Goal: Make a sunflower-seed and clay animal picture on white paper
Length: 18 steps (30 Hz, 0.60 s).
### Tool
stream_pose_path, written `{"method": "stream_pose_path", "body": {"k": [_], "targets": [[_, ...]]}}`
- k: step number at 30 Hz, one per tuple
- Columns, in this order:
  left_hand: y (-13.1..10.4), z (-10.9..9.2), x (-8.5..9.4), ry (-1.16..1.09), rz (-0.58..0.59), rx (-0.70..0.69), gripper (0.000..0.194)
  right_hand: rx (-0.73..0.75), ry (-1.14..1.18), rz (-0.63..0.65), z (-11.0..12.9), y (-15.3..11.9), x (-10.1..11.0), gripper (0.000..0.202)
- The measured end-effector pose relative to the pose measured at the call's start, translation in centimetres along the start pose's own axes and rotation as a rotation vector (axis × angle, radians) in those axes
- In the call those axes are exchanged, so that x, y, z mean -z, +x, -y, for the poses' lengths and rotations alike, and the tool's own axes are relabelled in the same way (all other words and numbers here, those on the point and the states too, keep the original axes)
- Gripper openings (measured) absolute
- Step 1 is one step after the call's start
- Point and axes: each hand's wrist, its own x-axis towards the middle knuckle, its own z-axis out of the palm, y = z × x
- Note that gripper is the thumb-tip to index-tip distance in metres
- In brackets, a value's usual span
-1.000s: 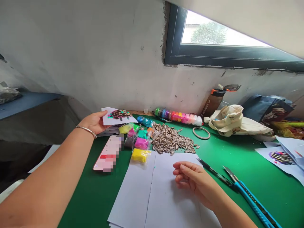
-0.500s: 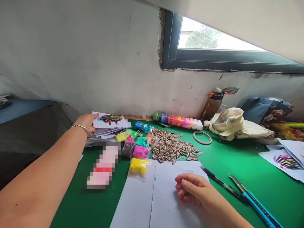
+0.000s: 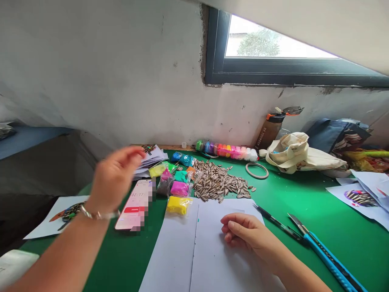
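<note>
My left hand (image 3: 117, 174) is raised and blurred in front of a stack of papers (image 3: 154, 156), to the upper left of a pink-screened phone (image 3: 135, 207); its fingers are smeared by motion. Over white sheets (image 3: 179, 247) my right hand (image 3: 243, 231) rests with fingers loosely curled and nothing visible in them. Packets of coloured clay, a yellow one (image 3: 178, 205) nearest, lie at the sheets' top edge beside a heap of striped seeds (image 3: 215, 180). A decorated picture (image 3: 63, 211) lies left of my left wrist.
A black pen (image 3: 278, 225) and a blue cutter (image 3: 328, 259) lie at right. Farther back are a tape ring (image 3: 257, 170), a row of clay tubs (image 3: 227, 151), a brown bottle (image 3: 269, 129) and a cream bag (image 3: 291, 152). More pictures (image 3: 361, 196) sit far right.
My left hand has come away from the picture on the stack, back toward me. The picture at far left and a white object at lower left now show. My right hand has hardly moved.
</note>
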Motion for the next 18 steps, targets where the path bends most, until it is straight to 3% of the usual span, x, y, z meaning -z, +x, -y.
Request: {"method": "stream_pose_path", "body": {"k": [3, 6, 10, 14, 18], "targets": [[-7.1, -4.5, -2.6, -0.083, 0.394, -0.302, 0.024, 0.048, -0.133, 0.004, -0.2, -0.1, -0.1, 0.045], [-11.3, -6.0, -5.0, -0.028, 0.453, -0.565, 0.026, 0.124, -0.319, 0.024, -0.6, -0.3, -0.1, 0.039], [-12.3, -4.2, -6.8, 0.153, 0.432, -0.597, 0.032, 0.198, -0.551, 0.04, -0.7, -0.5, -0.2, 0.034], [-12.2, -1.7, -8.1, 0.286, 0.463, -0.516, 0.037, 0.266, -0.677, 0.032, -0.6, -0.6, -0.1, 0.032], [-12.6, -0.6, -9.2, 0.306, 0.46, -0.436, 0.037, 0.408, -0.866, 0.066, -0.5, -0.9, -0.5, 0.027]]}}
